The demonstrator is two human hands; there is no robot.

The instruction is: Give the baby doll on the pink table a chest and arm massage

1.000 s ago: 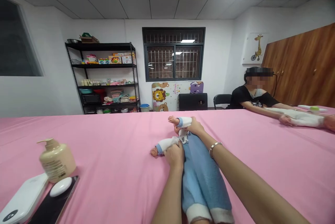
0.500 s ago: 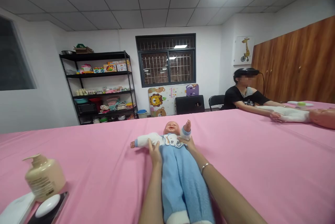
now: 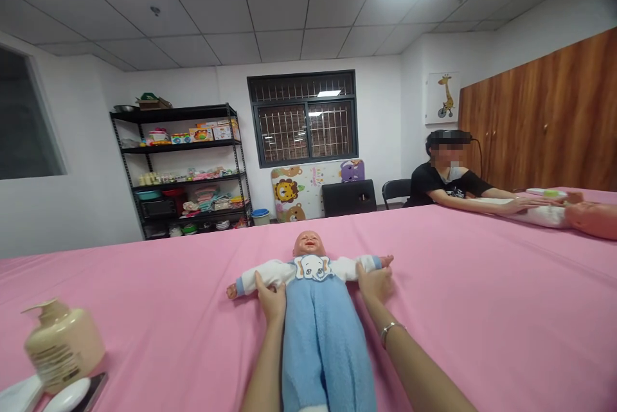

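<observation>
On its back on the pink cloth (image 3: 183, 335) lies a baby doll (image 3: 318, 335) in blue trousers and a white top with an elephant bib. Both of its arms are stretched out sideways. My left hand (image 3: 270, 299) is wrapped round the white sleeve on the left, thumb on top and fingers partly hidden. Round the other sleeve, near its blue cuff, my right hand (image 3: 375, 283) is closed; a bracelet (image 3: 389, 333) circles that wrist.
A pump bottle (image 3: 65, 348) and a white oval object (image 3: 68, 396) stand at the near left. At the far right a person (image 3: 446, 174) wearing a headset reaches over another doll (image 3: 590, 216). Behind are a shelf rack (image 3: 180, 145) and wooden cabinets (image 3: 540, 129).
The doll's right-side arm has gone from raised to stretched out sideways. My right hand has moved from the chest area outward onto that sleeve. The other person's hand has shifted along their doll.
</observation>
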